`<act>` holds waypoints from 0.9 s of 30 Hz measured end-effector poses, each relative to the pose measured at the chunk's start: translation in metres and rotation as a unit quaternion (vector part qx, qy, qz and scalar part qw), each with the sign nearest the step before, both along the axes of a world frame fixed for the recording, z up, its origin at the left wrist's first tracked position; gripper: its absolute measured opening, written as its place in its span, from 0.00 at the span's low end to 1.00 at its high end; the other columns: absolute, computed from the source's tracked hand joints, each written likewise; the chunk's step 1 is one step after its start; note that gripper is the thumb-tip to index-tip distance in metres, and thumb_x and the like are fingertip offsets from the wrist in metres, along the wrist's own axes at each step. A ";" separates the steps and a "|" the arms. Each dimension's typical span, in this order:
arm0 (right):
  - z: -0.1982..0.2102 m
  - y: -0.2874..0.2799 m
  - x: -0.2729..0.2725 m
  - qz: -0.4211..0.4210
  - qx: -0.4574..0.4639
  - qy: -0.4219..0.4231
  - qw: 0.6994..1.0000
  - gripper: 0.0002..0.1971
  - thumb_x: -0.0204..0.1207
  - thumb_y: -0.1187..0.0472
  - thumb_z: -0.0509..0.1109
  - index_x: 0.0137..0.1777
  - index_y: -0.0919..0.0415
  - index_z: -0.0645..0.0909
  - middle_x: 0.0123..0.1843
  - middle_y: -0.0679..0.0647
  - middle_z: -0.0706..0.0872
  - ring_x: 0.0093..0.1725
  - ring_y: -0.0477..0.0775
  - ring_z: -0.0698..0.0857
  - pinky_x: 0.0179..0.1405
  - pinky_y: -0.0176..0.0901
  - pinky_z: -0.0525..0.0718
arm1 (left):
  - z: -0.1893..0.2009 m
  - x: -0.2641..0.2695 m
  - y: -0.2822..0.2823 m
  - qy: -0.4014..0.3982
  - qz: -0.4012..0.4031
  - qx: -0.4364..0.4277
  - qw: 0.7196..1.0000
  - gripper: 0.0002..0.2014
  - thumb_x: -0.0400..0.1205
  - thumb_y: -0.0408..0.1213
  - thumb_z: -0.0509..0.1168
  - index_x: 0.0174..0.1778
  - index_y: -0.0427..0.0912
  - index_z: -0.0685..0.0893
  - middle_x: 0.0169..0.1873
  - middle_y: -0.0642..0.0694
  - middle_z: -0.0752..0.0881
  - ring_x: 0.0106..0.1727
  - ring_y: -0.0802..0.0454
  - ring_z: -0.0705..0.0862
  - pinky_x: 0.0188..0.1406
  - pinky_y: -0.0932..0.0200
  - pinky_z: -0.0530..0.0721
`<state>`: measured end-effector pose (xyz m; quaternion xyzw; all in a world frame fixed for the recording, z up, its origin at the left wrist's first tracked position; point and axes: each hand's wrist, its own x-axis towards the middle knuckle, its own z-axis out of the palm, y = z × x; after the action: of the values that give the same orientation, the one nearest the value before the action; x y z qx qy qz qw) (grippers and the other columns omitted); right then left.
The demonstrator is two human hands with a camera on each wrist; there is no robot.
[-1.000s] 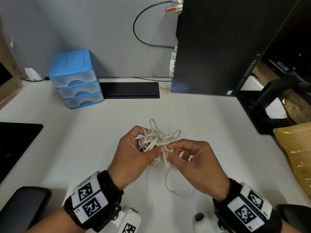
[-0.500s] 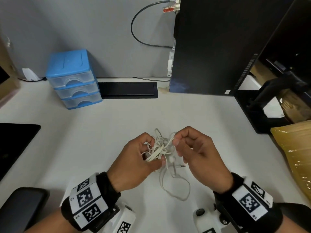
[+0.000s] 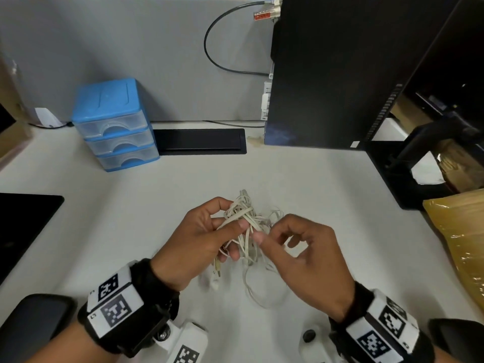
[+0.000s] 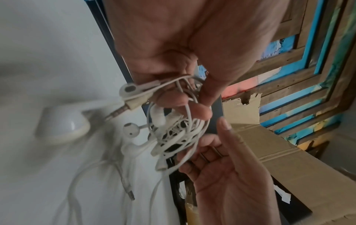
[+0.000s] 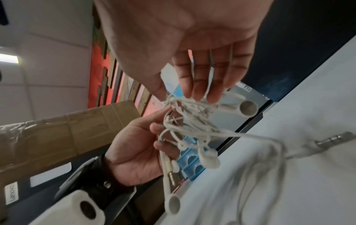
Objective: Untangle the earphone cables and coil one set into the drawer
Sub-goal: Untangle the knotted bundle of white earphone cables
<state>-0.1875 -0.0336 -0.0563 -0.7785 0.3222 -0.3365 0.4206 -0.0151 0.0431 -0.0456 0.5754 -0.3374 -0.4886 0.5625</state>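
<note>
A tangle of white earphone cables [image 3: 242, 216] hangs just above the white desk, and my left hand [image 3: 233, 239] grips it with thumb over curled fingers. My right hand [image 3: 264, 231] meets the tangle from the right and pinches a strand between thumb and fingertips. In the left wrist view, the tangle [image 4: 177, 134] shows an earbud [image 4: 131, 130] and a jack plug [image 4: 117, 112] sticking out of it. Loose loops [image 3: 262, 297] trail down onto the desk. The blue drawer unit [image 3: 115, 121] stands at the back left with all three drawers closed.
A black computer tower [image 3: 327, 74] stands at the back right. A black cable tray cover [image 3: 200, 141] lies beside the drawers. A dark pad [image 3: 23, 226] lies at the left edge and a yellow-brown parcel [image 3: 461, 244] at the right.
My right hand has dropped from the top of the tangle to its middle right. My left hand has turned the bundle, so earbuds and a plug now hang below it.
</note>
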 end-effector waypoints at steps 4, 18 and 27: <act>-0.005 0.006 0.003 0.006 0.046 0.038 0.998 0.11 0.69 0.47 0.80 0.36 0.52 0.85 0.33 0.43 0.90 0.38 0.44 0.89 0.41 0.28 0.79 | -0.001 -0.003 0.000 0.010 0.014 -0.018 1.000 0.12 0.76 0.39 0.74 0.49 0.38 0.82 0.33 0.38 0.89 0.22 0.50 0.81 0.22 0.62 0.74; 0.018 0.006 0.006 0.046 0.359 -0.162 0.918 0.13 0.71 0.61 0.78 0.35 0.67 0.78 0.30 0.65 0.80 0.19 0.56 0.75 0.21 0.41 0.76 | -0.004 0.002 -0.001 0.163 0.022 -0.106 0.981 0.09 0.75 0.26 0.66 0.49 0.39 0.82 0.41 0.44 0.88 0.29 0.52 0.79 0.29 0.61 0.76; 0.025 0.011 0.004 0.111 0.366 -0.102 0.918 0.08 0.74 0.60 0.77 0.40 0.66 0.88 0.23 0.56 0.76 0.19 0.49 0.69 0.20 0.32 0.65 | -0.003 0.003 0.001 0.232 -0.003 -0.124 0.965 0.32 0.69 0.31 0.78 0.66 0.25 0.74 0.47 0.41 0.88 0.33 0.52 0.77 0.35 0.61 0.78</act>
<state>-0.1835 -0.0227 -0.0318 -0.5620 0.2899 -0.2242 0.7416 -0.0119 0.0437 -0.0486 0.3711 -0.2573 -0.5642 0.6912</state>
